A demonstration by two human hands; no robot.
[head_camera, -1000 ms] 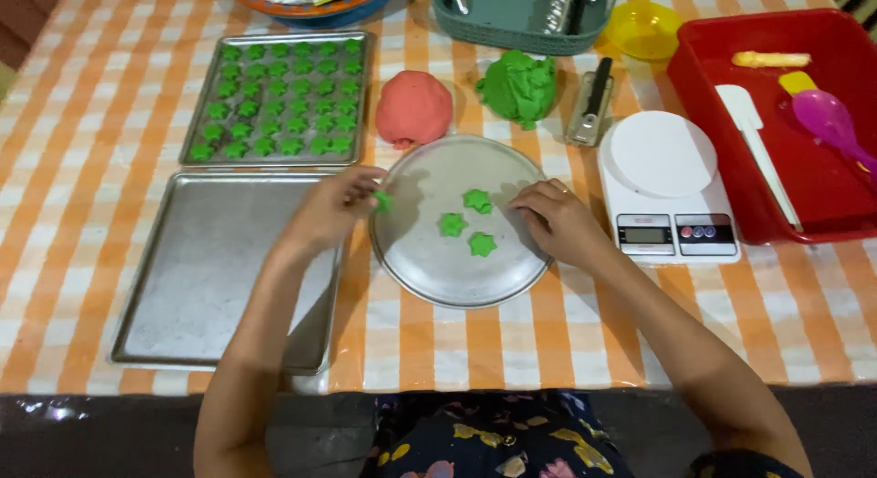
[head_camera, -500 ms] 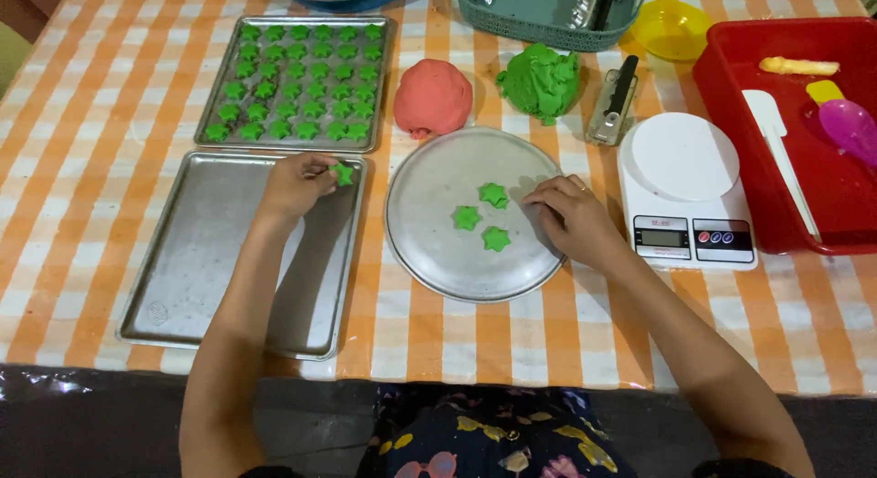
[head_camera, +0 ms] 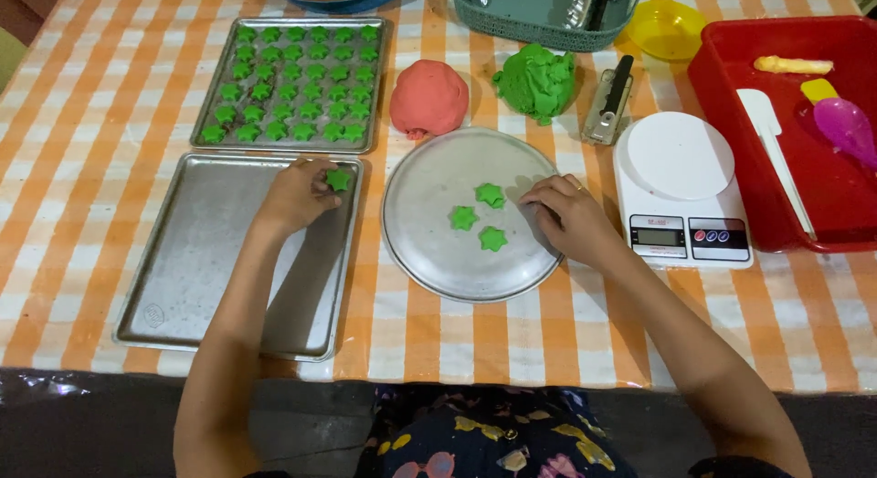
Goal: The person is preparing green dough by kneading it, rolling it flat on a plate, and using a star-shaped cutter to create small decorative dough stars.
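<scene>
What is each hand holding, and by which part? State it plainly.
The left hand pinches a green star-shaped dough piece by its edge at the tray's far corner. The right hand rests on the round plate, holding nothing.

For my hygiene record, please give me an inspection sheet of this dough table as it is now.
Surface: table under an orange and white checked cloth.
Job's things: green star at the far right corner of the empty tray; three stars on the round plate; full tray of stars beyond.
Clutter: red dough, green dough, scale, red bin, yellow bowl, green basket.
Hands: left hand pinches the star; right hand rests on the plate.
Cables: nothing seen.
Surroundings: dark floor.
</scene>
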